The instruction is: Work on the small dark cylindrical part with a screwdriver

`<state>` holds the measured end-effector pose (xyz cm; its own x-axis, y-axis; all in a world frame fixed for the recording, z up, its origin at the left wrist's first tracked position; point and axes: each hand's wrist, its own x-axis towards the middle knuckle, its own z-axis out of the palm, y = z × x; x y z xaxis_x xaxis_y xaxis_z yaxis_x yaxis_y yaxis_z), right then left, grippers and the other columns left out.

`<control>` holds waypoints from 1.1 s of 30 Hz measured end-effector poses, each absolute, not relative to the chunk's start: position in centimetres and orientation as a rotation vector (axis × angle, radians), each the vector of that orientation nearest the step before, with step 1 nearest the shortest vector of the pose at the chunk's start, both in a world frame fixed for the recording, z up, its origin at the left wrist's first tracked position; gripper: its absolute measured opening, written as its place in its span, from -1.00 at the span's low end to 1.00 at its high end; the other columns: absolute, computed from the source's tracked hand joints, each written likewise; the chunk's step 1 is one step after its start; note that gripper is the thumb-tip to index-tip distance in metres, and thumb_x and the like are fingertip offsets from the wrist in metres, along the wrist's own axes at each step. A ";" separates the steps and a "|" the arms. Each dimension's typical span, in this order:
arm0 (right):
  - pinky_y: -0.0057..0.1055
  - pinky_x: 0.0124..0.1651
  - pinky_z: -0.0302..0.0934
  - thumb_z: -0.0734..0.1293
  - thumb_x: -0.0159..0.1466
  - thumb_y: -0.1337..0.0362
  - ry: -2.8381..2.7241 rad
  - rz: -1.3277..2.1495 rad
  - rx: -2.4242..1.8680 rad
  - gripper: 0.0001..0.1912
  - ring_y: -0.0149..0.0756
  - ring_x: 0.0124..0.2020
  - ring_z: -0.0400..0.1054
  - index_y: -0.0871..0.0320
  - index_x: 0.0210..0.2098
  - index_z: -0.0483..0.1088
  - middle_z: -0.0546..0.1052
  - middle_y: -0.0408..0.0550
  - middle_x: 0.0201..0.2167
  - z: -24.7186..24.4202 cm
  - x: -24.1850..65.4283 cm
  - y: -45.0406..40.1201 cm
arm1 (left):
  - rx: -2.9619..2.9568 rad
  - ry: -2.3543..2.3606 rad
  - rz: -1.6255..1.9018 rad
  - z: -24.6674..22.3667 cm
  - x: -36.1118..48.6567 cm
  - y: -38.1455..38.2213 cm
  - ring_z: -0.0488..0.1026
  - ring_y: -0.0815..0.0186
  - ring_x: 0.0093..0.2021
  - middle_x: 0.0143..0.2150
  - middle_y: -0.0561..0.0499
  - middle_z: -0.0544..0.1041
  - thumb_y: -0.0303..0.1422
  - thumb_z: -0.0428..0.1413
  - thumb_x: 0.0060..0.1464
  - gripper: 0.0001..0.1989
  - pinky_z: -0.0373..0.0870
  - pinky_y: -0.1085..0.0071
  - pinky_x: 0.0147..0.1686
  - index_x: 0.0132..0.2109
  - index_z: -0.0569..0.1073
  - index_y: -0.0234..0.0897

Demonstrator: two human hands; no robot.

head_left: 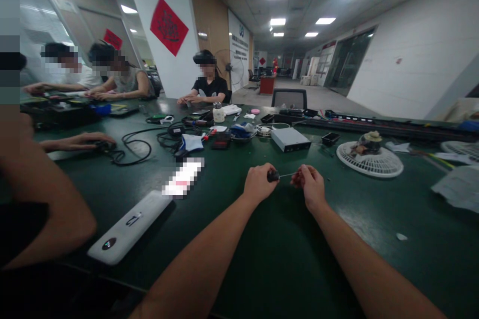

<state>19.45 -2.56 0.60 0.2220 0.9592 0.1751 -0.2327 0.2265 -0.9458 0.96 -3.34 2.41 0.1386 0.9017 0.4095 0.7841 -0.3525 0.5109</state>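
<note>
Above the green table [284, 239], my left hand [261, 182] is wrapped round the dark handle of a screwdriver [273, 175]. The thin metal shaft points right, toward my right hand [311, 184]. There, the thumb and fingers are pinched together at the shaft's far end. Whatever small thing they may hold is hidden by the fingers. Beyond my hands lies a grey box-shaped drive [291, 138]. To the right of them is a white round fan grille [369, 159] with a motor on it.
A long white device [130, 229] lies at left, near a bright blurred-out screen [183, 178]. Another person's arm [56, 194] reaches in at the left edge. Cables [138, 142] and small parts clutter the far side. A crumpled sheet [458, 189] lies at right; people sit opposite.
</note>
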 end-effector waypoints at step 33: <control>-0.44 -0.59 0.24 0.48 0.21 -0.21 -0.988 0.954 -0.991 -0.52 -0.32 -0.59 0.46 0.08 -0.28 0.40 0.59 -0.16 -0.50 -0.1 19.5 -2.0 | 2.229 1.682 0.999 2.4 1.0 -3.4 0.57 0.12 -0.09 -0.13 0.00 0.67 -0.31 0.36 0.07 -0.74 0.42 0.15 0.03 -0.08 0.56 -0.16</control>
